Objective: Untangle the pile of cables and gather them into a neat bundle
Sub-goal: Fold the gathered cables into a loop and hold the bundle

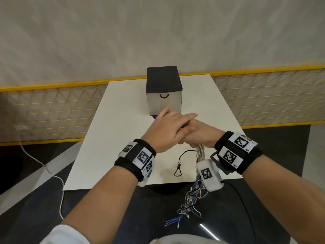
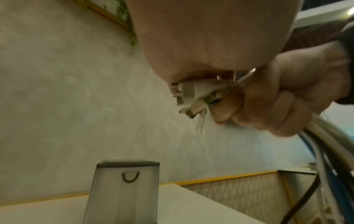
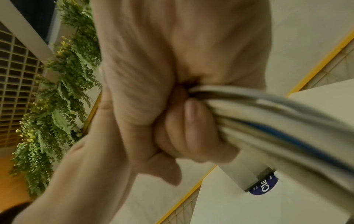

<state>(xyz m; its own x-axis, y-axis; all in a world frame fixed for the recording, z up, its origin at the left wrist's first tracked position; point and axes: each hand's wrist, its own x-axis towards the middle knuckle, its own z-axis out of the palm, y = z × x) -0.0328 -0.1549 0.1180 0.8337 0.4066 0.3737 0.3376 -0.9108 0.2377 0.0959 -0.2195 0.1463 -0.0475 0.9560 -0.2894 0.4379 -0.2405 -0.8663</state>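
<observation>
Clenching cables (image 1: 200, 152), right grip (image 1: 198, 132); ends dangling below.

The left hand (image 1: 167, 131) covers the right hand (image 1: 198, 136), hiding its grip on the cables (image 1: 199, 152). The cables' loose ends, at six o'clock below the counter (image 1: 123, 120), are too small to sort. A purple label (image 3: 265, 185) reads only "Cle", the rest hidden.

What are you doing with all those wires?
A person is gathering cables into one bundle. The right hand grips the bunch near its plug ends, which stick out past the fingers in the left wrist view. The left hand lies over the right hand with its fingers stretched out. The rest of the bundle hangs down past the edge of the white table, and its loose ends are still a bit tangled. One thin black cable lies on the table. A small drawer box stands behind the hands.
</observation>
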